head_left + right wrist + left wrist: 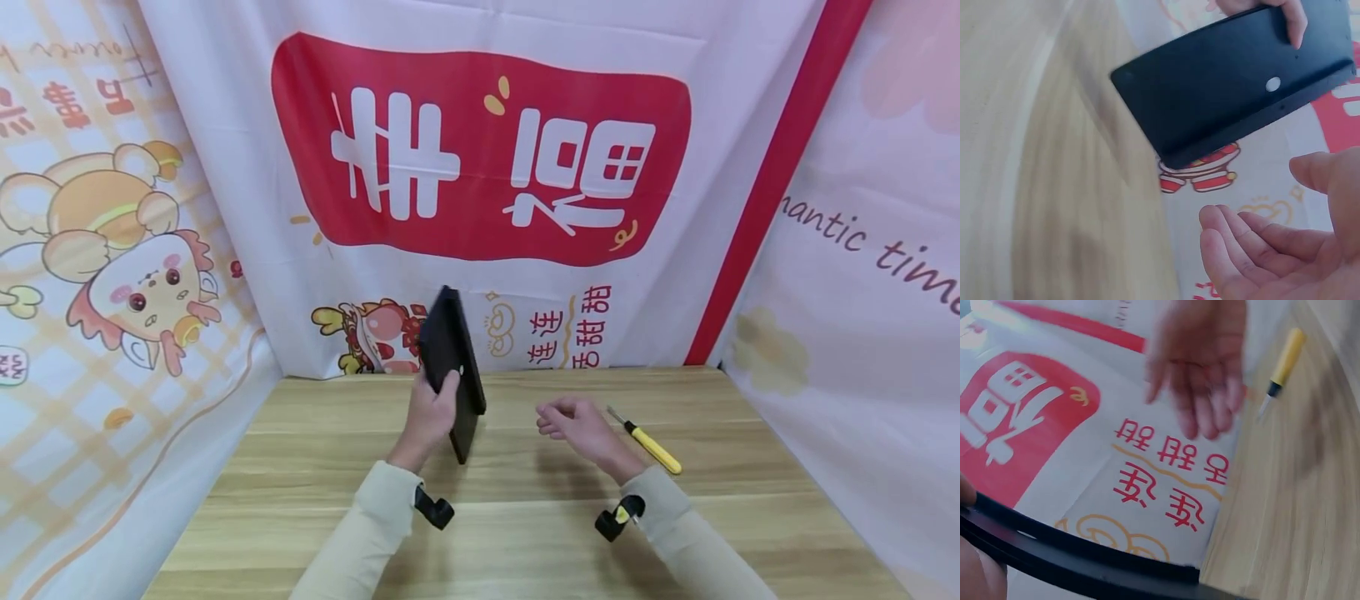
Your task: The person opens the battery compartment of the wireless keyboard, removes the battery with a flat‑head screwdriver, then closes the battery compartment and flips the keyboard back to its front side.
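Observation:
My left hand [432, 414] grips a flat black object [454, 367] by its edge, thumb on one face, holding it upright on its narrow side above the table. In the right wrist view the black object [1210, 81] shows a broad face with a small pale round spot and a raised strip along one long edge. To its right, my right hand [583, 429] is in the air holding nothing, its fingers loosely bent, seen palm-side in the left wrist view. A screwdriver [654, 448] with a yellow handle lies on the table just right of that hand.
The wooden table [525, 550] ends at the back against a white printed cloth [645, 317] with a red patch and characters. More printed cloth hangs on the left and right sides. A small dark camera is strapped to each wrist.

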The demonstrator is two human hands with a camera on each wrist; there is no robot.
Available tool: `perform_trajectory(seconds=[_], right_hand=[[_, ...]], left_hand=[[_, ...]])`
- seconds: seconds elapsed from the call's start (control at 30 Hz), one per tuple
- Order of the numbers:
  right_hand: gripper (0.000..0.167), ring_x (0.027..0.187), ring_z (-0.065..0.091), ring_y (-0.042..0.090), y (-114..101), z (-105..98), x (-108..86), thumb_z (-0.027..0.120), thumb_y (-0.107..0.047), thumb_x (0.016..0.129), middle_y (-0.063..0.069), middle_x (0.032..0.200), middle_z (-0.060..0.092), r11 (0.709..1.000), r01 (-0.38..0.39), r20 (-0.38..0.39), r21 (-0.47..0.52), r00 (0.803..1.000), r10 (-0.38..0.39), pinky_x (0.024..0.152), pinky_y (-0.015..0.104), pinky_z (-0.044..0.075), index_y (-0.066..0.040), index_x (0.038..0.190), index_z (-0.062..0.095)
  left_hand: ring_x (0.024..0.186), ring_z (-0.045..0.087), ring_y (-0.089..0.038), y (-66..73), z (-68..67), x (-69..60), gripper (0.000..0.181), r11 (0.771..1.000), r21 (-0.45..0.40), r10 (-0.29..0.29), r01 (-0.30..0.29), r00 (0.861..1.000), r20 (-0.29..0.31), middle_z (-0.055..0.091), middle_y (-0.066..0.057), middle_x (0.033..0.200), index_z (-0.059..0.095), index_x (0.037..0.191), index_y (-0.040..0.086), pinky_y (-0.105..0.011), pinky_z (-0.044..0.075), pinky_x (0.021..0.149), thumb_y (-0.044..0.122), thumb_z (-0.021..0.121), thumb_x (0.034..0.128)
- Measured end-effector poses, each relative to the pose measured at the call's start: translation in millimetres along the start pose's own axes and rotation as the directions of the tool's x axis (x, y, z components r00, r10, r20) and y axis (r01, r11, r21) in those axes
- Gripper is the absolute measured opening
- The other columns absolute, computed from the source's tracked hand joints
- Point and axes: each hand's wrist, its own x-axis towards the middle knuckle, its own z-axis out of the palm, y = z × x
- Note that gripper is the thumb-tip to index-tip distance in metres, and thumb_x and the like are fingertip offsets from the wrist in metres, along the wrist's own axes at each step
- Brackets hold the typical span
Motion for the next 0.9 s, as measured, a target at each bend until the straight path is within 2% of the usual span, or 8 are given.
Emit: perform_trajectory(seconds=[0.07, 0.13, 0.3, 0.4, 0.53, 0.63, 0.77, 0.9], right_hand=[[0.043, 0.11, 0.075, 0.032, 4.6, 6.2, 2.1, 0.059, -0.03, 0.109, 0.021, 0.117, 0.075, 1.0, 0.0, 0.013, 0.013, 1.0, 0.0, 0.102, 0.047, 0.06, 0.006, 0.132, 0.067], [0.046, 0.112, 0.075, 0.034, 9.9, 12.9, 3.3, 0.058, -0.031, 0.11, 0.025, 0.121, 0.073, 0.999, -0.004, 0.03, 0.034, 1.0, 0.003, 0.104, 0.049, 0.059, 0.008, 0.134, 0.065], [0.049, 0.118, 0.072, 0.039, 26.4, 33.5, 5.3, 0.056, -0.03, 0.111, 0.031, 0.126, 0.071, 0.994, -0.014, 0.076, 0.112, 0.997, 0.005, 0.107, 0.051, 0.057, 0.012, 0.135, 0.062], [0.052, 0.115, 0.073, 0.036, 33.8, 46.3, 5.5, 0.057, -0.034, 0.11, 0.026, 0.124, 0.072, 0.984, -0.035, 0.089, 0.177, 0.996, 0.02, 0.107, 0.05, 0.057, 0.011, 0.134, 0.063], [0.049, 0.102, 0.073, 0.018, 40.8, 60.3, 3.2, 0.061, -0.038, 0.108, 0.01, 0.115, 0.073, 0.959, -0.074, 0.08, 0.273, 0.995, 0.054, 0.098, 0.038, 0.062, 0.007, 0.125, 0.067], [0.04, 0.092, 0.07, 0.011, 42.8, 66.7, 1.9, 0.064, -0.03, 0.107, 0.004, 0.102, 0.071, 0.908, -0.102, 0.079, 0.406, 0.994, 0.076, 0.088, 0.03, 0.062, 0.008, 0.12, 0.066], [0.033, 0.091, 0.071, 0.01, 42.6, 64.8, -0.3, 0.065, -0.02, 0.106, 0.003, 0.1, 0.072, 0.819, -0.14, 0.097, 0.556, 0.99, 0.103, 0.087, 0.028, 0.062, 0.009, 0.121, 0.064], [0.032, 0.092, 0.07, 0.009, 38.5, 51.2, -1.0, 0.067, -0.024, 0.106, 0.001, 0.103, 0.072, 0.806, -0.159, 0.087, 0.57, 0.987, 0.133, 0.087, 0.027, 0.061, 0.004, 0.121, 0.066]], left_hand=[[0.121, 0.066, -0.03, -0.9, -4.9, 1.1, 0.04, 0.984, -0.145, -0.115, 0.103, 0.99, -0.077, 0.066, -0.022, 0.134, 0.053, 0.142, 0.0, -0.041, 0.054, 0.106, 0.018, 0.056, 0.1061], [0.128, 0.063, -0.027, -4.0, -8.0, 1.9, 0.045, 0.939, -0.314, -0.188, 0.14, 0.974, -0.129, 0.063, -0.02, 0.141, 0.049, 0.146, -0.001, -0.033, 0.054, 0.109, 0.015, 0.057, 0.1051], [0.143, 0.053, -0.025, -16.3, -9.3, -4.6, 0.06, 0.756, -0.647, -0.289, 0.098, 0.937, -0.195, 0.049, -0.016, 0.158, 0.034, 0.158, 0.003, -0.031, 0.052, 0.114, 0.001, 0.055, 0.1014], [0.151, 0.043, -0.025, -23.9, -8.5, -13.6, 0.067, 0.679, -0.726, -0.352, 0.113, 0.917, -0.187, 0.039, -0.011, 0.166, 0.023, 0.161, 0.009, -0.036, 0.045, 0.122, 0.001, 0.053, 0.1018], [0.158, 0.032, -0.026, -33.2, -5.9, -27.2, 0.069, 0.601, -0.784, -0.432, 0.151, 0.888, -0.16, 0.025, -0.009, 0.172, 0.013, 0.16, 0.012, -0.041, 0.035, 0.129, 0.002, 0.052, 0.1036], [0.161, 0.028, -0.029, -38.4, -5.3, -31.5, 0.073, 0.557, -0.82, -0.44, 0.132, 0.884, -0.156, 0.02, -0.011, 0.174, 0.009, 0.163, 0.013, -0.045, 0.032, 0.131, -0.001, 0.049, 0.1032], [0.162, 0.025, -0.03, -42.3, -8.4, -29.8, 0.077, 0.541, -0.829, -0.439, 0.146, 0.889, -0.13, 0.018, -0.014, 0.176, 0.006, 0.166, 0.013, -0.044, 0.032, 0.131, -0.003, 0.047, 0.1032], [0.163, 0.023, -0.029, -41.2, -15.4, -24.2, 0.077, 0.53, -0.83, -0.438, 0.173, 0.894, -0.093, 0.016, -0.014, 0.177, 0.003, 0.167, 0.012, -0.04, 0.03, 0.132, -0.004, 0.046, 0.1048]])
